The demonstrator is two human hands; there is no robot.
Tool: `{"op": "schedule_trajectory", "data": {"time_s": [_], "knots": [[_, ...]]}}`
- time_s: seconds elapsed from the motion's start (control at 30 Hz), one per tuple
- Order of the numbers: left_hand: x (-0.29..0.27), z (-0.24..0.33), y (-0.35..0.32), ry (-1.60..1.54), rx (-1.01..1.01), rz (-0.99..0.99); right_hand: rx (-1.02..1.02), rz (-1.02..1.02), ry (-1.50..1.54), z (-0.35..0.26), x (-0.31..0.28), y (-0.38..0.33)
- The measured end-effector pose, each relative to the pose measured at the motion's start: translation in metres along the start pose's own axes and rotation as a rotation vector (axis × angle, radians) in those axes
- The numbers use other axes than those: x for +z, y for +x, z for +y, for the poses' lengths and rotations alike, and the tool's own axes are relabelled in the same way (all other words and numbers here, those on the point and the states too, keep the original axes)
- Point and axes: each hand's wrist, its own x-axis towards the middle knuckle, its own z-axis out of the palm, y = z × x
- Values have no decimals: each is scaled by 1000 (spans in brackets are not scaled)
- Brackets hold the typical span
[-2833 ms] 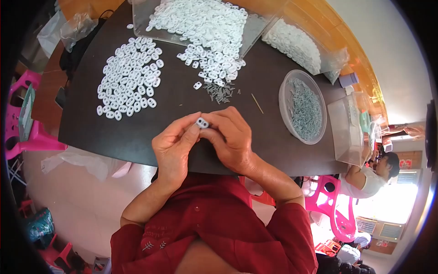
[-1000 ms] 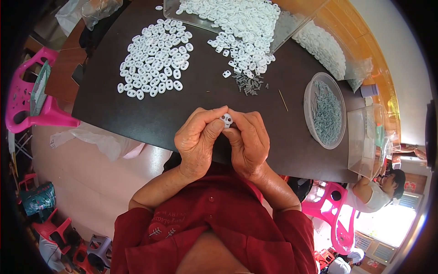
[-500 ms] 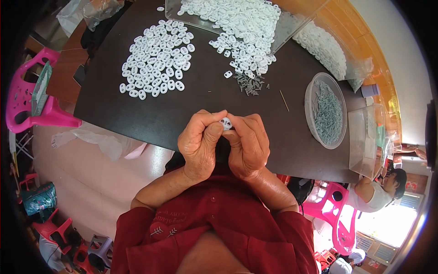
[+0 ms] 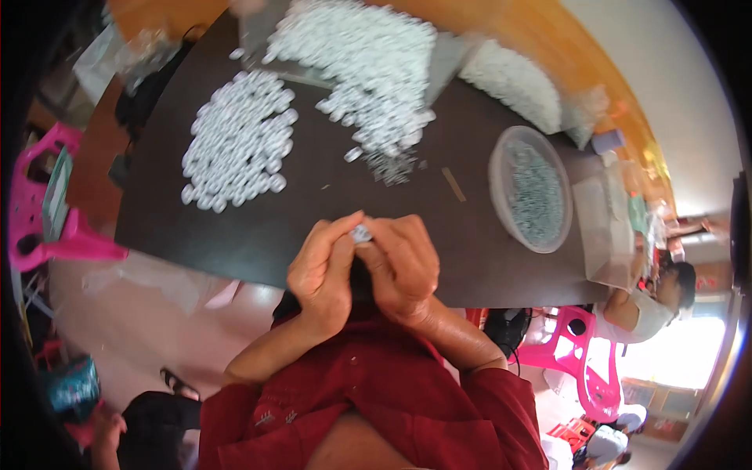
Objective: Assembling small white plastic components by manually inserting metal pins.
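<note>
I find the left hand (image 4: 321, 274) and right hand (image 4: 406, 270) meeting at the fingertips, both pinching a small white piece (image 4: 361, 233) above the tabletop (image 4: 258, 244); blur hides its detail. Beyond them I note a stick (image 4: 453, 185), loose grey pins (image 4: 392, 167) and a heap of white pieces (image 4: 360, 66); a separate white pile (image 4: 239, 145) lies left, a round tub (image 4: 497, 188) of grey pins right. Bare surface separates hands and piles. The near edge passes under the wrists. The tabletop is dark. A pink chair (image 4: 78, 251) stands left on pale floor (image 4: 141, 321); a co-worker (image 4: 638, 317) sits right.
</note>
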Motion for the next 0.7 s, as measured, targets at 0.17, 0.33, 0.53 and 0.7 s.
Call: {"op": "schedule_trajectory", "data": {"time_s": [0.17, 0.33, 0.53, 0.7], "knots": [[4, 7, 3, -226, -140, -127, 104, 25, 76, 9, -23, 11], [-3, -4, 3, -224, -240, -168, 93, 160, -275, 54, -74, 68], [-2, -9, 6, -228, -264, -194, 222, 194, -839, 169, -162, 189], [-8, -8, 8, -198, -261, -197, 243, 148, -871, 169, -153, 188]]}}
